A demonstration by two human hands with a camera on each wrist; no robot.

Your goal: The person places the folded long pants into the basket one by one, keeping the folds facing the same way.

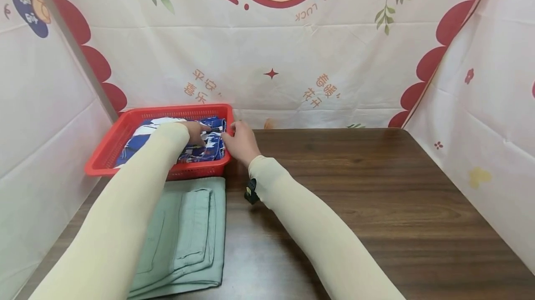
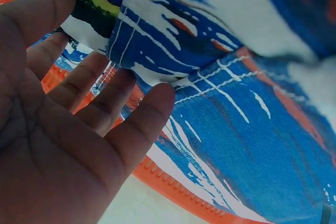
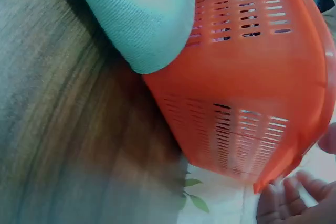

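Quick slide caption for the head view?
Both hands, left and right, at blue patterned cloth in red basket; green cloth lies beside.

The basket [image 1: 125, 130] is red. The cloth [image 1: 209, 146] in it is blue with white streaks and orange touches. The folded garment [image 1: 188, 235] is plain sage green, the tabletop [image 1: 355, 188] dark brown woodgrain.

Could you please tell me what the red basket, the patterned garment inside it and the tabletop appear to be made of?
The red basket looks like moulded plastic: smooth walls pierced with rows of slots. The patterned garment seems a soft printed fabric, probably a knit, since it folds and creases. The tabletop shows dark wood grain with a slight sheen; whether solid wood or laminate is unclear.
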